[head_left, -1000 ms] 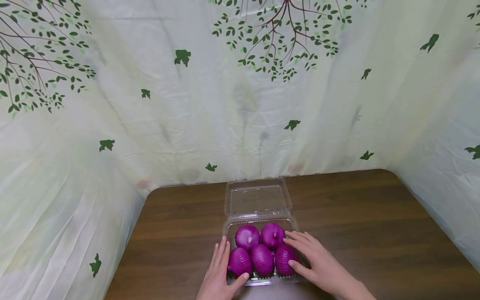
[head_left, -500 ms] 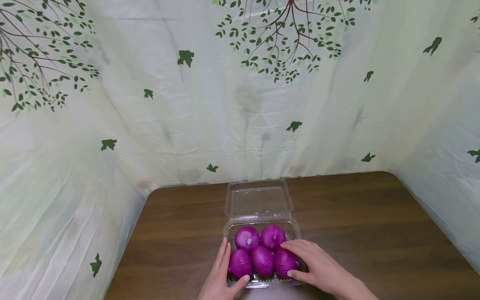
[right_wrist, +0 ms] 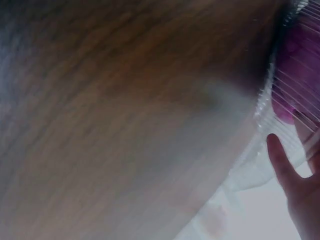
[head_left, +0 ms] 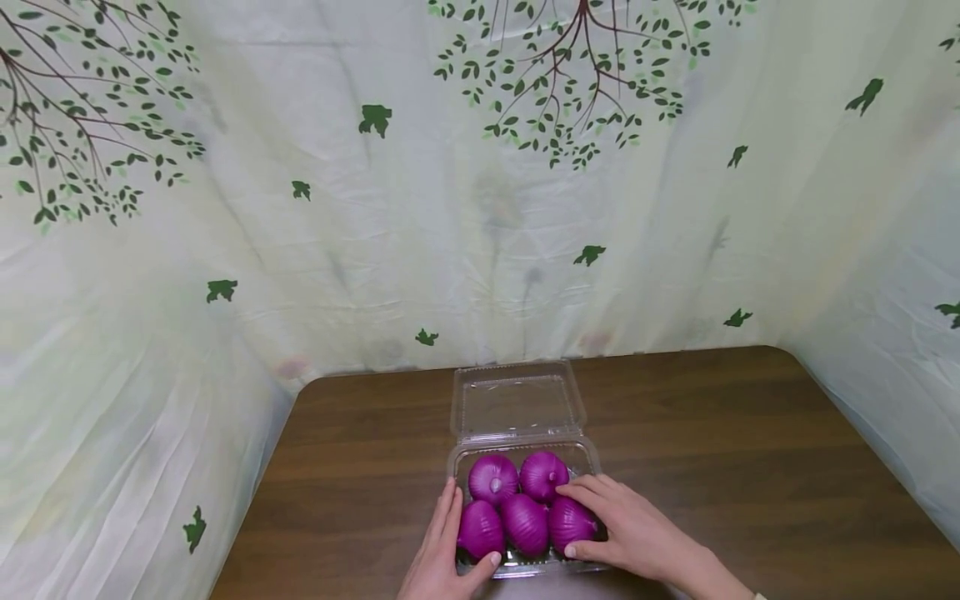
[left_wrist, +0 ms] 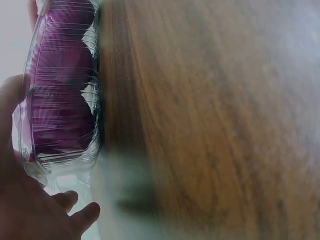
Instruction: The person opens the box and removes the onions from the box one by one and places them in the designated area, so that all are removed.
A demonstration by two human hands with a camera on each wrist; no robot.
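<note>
Several purple onions [head_left: 525,523] fill a clear plastic clamshell box [head_left: 517,572], two at the back and the others in front. My right hand [head_left: 628,529] holds the front right onion [head_left: 572,523], thumb on its near side and index finger behind it. In the right wrist view, one finger [right_wrist: 281,159] sticks out beyond the box wall. Flat along the box's left side lies my left hand [head_left: 442,550], its fingers straight and its thumb at the front left corner by an onion. The left wrist view shows that thumb at the rim and two fingertips [left_wrist: 82,212] past the box's end.
The box's clear lid [head_left: 517,406] lies folded back on the brown wooden table [head_left: 697,433]. Behind and on both sides hangs a pale curtain [head_left: 480,208] printed with leaves and branches, meeting the table's rear edge.
My right hand has moved slightly left, and its fingers have closed around the front right onion. The left hand stays at the box's side.
</note>
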